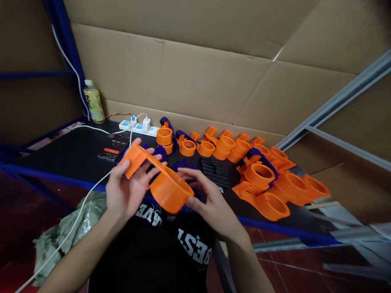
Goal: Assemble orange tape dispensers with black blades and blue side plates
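An orange plastic part [172, 189] with a wide ring at one end and a bracket at the other is held up above the table's front edge. Its bracket end rests in my left hand [130, 187], the thumb pressed on it and the fingers behind. My right hand [210, 199] grips the rim of the ring between thumb and fingers. Behind the hands lie dark blue plastic pieces [186, 165], partly hidden. A stack of black bars [214, 171] sits just beyond my right hand.
Several similar orange parts [224, 146] stand along the back, with more orange ring parts [271, 205] at the right, some fitted with blue pieces. A phone [113, 147], a white power strip [139, 127] and a bottle [94, 101] are at the left. A white cable [88, 195] hangs over the front edge.
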The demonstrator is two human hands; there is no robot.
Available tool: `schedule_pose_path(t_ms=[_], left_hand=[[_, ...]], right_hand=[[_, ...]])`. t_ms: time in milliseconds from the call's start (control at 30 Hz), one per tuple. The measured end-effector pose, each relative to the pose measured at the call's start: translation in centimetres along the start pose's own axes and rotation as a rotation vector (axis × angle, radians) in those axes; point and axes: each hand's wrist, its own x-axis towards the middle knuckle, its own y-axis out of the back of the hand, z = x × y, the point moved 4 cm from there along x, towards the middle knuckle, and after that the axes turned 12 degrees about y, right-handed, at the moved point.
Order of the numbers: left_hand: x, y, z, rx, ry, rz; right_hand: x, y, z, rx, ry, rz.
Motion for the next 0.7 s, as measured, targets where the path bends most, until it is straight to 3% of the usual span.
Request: schedule_pose_path(t_ms=[100,200,267,400,500,700], left_hand=[[0.5,0.9,2.2,0.014,-0.132,0.098],[1.0,2.1,3.4,0.013,-0.181,0.205],[1.3,3.0,4.0,0.011,-0.18,0.274],[1.7,3.5,4.6,0.002,-0.113,0.23],[1.9,3.5,4.5,0.023,-0.033,0.216],[2.5,3.7,3.6,0.074,0.094,0.213]], right_hand=[[2.9,0.1,2.0,-0.005,-0.017,-0.032],[5.8,-0.4,3.5,0.067,0.033,-0.144],[7.3,-0.6,4.4,0.064,0.051,-0.145],[9.5,-1.1,6.4,-0.295,-0.025,-0.019],[10.6,-2.2,7.5,-0.504,-0.089,-0.049],[11.6,-3.2,7.6,-0.697,-0.084,-0.093]])
